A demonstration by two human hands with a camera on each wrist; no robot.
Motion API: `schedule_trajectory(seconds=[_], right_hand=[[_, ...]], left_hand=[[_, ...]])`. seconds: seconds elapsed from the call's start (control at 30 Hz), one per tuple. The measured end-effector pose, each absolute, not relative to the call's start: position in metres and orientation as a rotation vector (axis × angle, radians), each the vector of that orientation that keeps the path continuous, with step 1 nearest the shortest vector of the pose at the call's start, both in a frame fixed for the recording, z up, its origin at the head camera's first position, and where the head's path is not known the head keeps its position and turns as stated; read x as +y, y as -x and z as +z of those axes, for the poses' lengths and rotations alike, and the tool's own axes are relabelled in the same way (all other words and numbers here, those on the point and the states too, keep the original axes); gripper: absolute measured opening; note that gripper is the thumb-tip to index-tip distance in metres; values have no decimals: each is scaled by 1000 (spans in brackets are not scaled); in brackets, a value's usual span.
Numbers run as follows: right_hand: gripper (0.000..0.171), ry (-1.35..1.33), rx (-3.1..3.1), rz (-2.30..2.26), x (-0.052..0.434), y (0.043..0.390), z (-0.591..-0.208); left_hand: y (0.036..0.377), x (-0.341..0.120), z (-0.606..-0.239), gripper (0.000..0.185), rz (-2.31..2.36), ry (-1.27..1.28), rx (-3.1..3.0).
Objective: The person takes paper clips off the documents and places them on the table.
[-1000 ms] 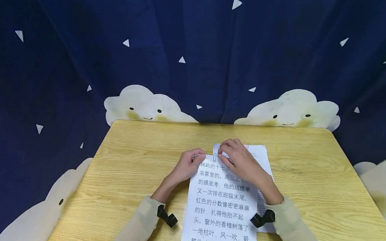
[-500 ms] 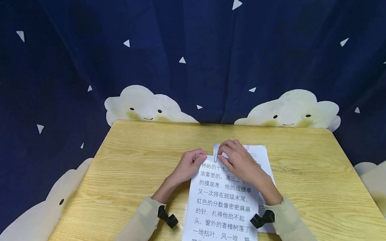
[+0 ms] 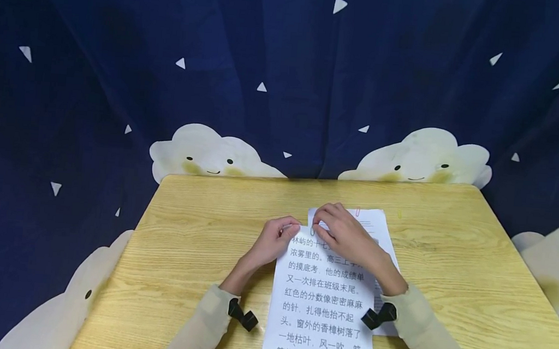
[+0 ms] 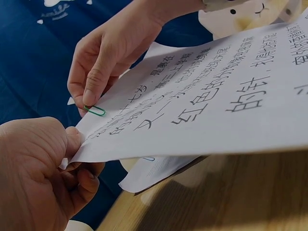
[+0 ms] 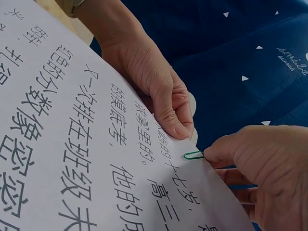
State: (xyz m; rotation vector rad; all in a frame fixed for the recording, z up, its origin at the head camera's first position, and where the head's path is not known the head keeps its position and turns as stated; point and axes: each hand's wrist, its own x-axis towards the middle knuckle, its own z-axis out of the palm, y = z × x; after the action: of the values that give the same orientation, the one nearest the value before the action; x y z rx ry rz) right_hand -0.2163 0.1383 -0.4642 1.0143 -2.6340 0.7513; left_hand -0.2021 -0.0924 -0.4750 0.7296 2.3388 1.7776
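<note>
Two hands meet at the far edge of a printed sheet [image 3: 323, 304] that runs from the table's [image 3: 449, 275] near edge toward its middle, the sheet's far end raised off the wood. The left hand [image 3: 271, 242] pinches the sheet's far left corner between thumb and fingers, and just beside it the right hand [image 3: 346, 234] pinches a green clip [image 4: 95, 110] sitting on that far edge. Beyond, a second sheet [image 3: 376, 223] lies flat under the first, with a red clip [image 3: 358, 211] on its far edge.
</note>
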Motion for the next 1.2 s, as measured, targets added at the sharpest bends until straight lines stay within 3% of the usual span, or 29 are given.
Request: schedule_trajectory(seconds=[0.33,0.8,1.2], right_hand=[[10,-1033,-2630,800,137,216,-464],[6,-1023,-2654,820,137,215,-463],[6,-1014,-2644,834,138,216,-464]], left_hand=[[204,-92,-479,22,1801,-693,2316],[219,-90,-515,22,1799,-665,2369],[204,-87,-485,21,1806,-648,2372]])
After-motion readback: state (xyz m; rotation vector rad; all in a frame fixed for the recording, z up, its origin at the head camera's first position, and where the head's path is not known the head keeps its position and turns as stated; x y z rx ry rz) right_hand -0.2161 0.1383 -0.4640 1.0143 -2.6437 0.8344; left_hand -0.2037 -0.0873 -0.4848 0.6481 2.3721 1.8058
